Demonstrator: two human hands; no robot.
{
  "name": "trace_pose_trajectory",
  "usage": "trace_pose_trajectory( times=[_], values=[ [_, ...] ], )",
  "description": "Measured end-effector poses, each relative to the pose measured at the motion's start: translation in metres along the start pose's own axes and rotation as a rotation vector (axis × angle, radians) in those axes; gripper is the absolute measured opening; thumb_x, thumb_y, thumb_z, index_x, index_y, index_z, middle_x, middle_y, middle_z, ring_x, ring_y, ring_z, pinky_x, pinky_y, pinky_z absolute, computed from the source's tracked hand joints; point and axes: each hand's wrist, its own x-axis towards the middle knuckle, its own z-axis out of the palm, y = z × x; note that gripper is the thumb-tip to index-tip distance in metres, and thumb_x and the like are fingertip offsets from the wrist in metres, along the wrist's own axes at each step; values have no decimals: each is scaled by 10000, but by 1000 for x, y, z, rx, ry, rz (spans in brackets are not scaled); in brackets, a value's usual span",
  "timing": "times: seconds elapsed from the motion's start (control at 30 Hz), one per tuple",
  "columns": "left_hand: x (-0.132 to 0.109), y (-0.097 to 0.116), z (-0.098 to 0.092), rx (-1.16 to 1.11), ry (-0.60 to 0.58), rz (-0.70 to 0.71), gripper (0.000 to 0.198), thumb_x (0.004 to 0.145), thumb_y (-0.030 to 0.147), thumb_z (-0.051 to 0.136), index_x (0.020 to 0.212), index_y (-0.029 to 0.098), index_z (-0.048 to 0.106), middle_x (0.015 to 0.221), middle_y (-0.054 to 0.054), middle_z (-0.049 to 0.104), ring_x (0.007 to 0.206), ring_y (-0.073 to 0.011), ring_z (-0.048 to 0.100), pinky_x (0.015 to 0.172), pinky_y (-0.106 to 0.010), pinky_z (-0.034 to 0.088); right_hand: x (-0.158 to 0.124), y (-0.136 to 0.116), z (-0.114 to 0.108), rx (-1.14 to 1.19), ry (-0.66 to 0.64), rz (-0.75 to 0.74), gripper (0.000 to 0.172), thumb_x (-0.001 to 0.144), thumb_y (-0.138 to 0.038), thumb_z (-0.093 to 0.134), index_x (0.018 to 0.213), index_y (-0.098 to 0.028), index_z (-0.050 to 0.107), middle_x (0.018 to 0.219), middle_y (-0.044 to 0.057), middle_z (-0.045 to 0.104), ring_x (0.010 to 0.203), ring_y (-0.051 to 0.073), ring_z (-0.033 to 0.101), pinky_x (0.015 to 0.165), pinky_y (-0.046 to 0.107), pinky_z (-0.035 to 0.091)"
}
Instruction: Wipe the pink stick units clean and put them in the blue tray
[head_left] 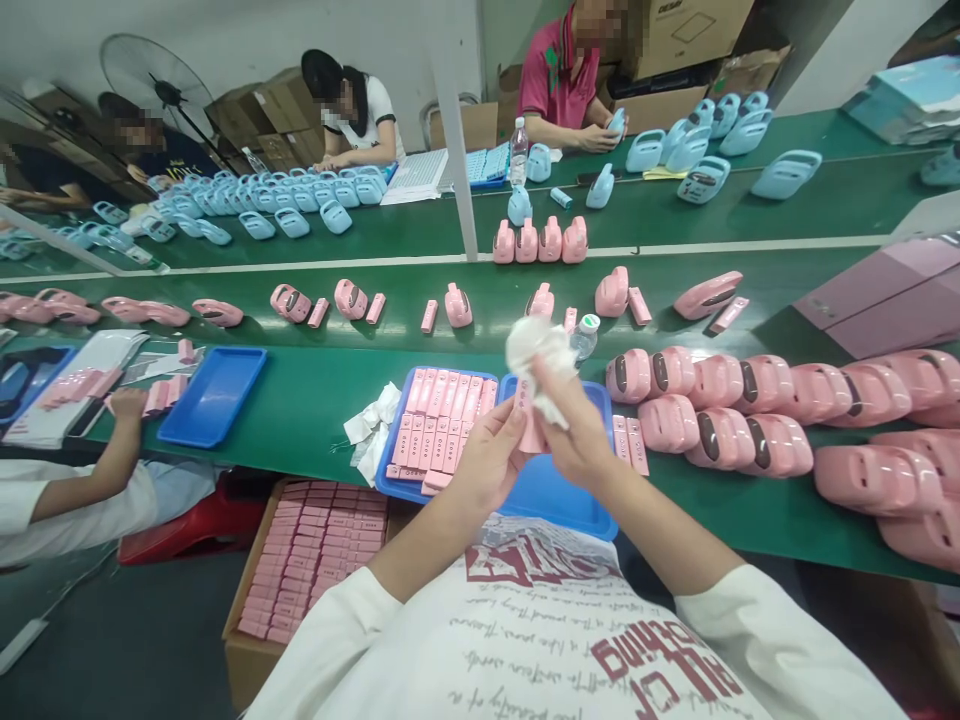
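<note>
My left hand (491, 455) is closed on a pink rectangular piece (531, 428) with a row of small dark marks along it. In my right hand (574, 430) is a crumpled white cloth or tissue (541, 348), held close against the top of that piece. Below my hands lies a blue tray (547, 492) with a bare bottom. Just left of it, another blue tray (391, 482) is filled with similar pink pieces (442, 425) in rows. Two more pink pieces (630, 445) lie on the green table to the right.
Pink rounded housings (765, 395) crowd the right side. Crumpled tissues (375, 430) lie left of the trays. A clear bottle (585, 338) stands behind my hands. A carton of pink pieces (315, 560) sits below the table edge. A co-worker's arm (97, 480) reaches in at left.
</note>
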Motion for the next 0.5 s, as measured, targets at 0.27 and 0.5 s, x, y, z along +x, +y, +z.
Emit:
trace_pose_trajectory(
  times=[0.27, 0.5],
  values=[
    [1, -2, -7, 165, -12, 49, 543, 695, 599, 662, 811, 92, 505, 622, -8, 499, 501, -58, 487, 433, -163, 354, -7, 14, -3, -124, -126, -197, 702, 871, -75, 454, 1520, -190, 213, 1349, 158, 429, 1412, 241, 209, 1140, 490, 218],
    [4, 9, -1, -53, 42, -83, 666, 490, 603, 791, 777, 88, 481, 529, 37, 407, 392, -19, 379, 384, -129, 277, -19, 6, -8, 248, -144, -18, 617, 879, -70, 429, 1463, -255, 356, 1379, 49, 448, 1337, 147, 371, 1136, 307, 298]
  ],
)
